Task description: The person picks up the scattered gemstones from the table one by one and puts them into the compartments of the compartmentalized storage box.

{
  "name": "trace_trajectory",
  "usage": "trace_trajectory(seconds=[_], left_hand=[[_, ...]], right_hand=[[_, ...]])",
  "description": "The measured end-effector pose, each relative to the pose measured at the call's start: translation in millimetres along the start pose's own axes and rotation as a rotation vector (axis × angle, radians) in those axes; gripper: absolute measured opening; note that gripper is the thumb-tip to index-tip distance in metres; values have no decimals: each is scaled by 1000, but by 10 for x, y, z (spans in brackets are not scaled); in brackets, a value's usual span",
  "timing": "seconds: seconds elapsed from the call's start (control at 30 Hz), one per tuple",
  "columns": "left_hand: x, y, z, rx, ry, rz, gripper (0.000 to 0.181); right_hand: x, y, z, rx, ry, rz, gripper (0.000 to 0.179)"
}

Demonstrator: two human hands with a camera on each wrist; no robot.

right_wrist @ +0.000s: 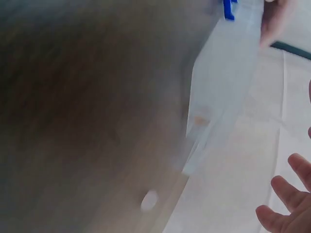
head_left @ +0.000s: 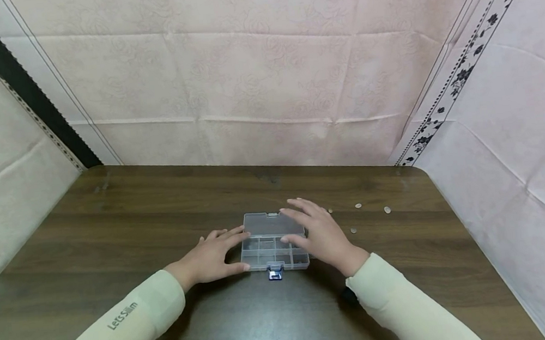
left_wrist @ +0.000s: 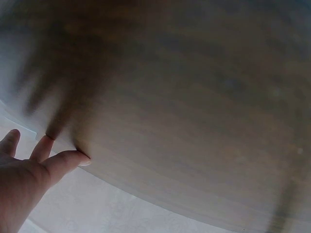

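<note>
A clear plastic compartment box point(head_left: 274, 255) lies on the table with its lid point(head_left: 270, 224) folded back, away from the person. At its near side is a blue latch point(head_left: 275, 274); the right wrist view shows this box blurred, with a small orange spot inside. My left hand point(head_left: 212, 257) rests at the box's left side, fingers spread, fingertips and thumb at its edge. Over the box's right part is my right hand point(head_left: 322, 236), its fingers extended and apart, with nothing seen in them. Whether it touches the box cannot be told.
Several small round pieces, like coins or buttons, lie right of the box; one piece point(head_left: 387, 210) is farthest right, another piece point(head_left: 353, 230) nearer. The brown wooden table point(head_left: 157, 197) meets patterned cloth walls point(head_left: 254, 84) at the back and sides.
</note>
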State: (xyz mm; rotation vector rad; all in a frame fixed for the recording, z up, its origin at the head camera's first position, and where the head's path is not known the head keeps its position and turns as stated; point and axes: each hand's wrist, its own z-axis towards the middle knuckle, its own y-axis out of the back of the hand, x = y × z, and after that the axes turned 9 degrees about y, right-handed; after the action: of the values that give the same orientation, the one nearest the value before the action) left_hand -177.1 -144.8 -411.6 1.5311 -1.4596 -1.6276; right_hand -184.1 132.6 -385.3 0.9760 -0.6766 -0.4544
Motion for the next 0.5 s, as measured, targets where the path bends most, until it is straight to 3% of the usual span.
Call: trace_trajectory(seconds=[0.17,0.5], left_hand=[[2,-2,-8,0,-3,-15,75],[5,-11,0,0,1,-9,75]], right_hand=[[-93,74,-73,-15,-31,43,61],[-258,249,-124,-9,-171,166,59]])
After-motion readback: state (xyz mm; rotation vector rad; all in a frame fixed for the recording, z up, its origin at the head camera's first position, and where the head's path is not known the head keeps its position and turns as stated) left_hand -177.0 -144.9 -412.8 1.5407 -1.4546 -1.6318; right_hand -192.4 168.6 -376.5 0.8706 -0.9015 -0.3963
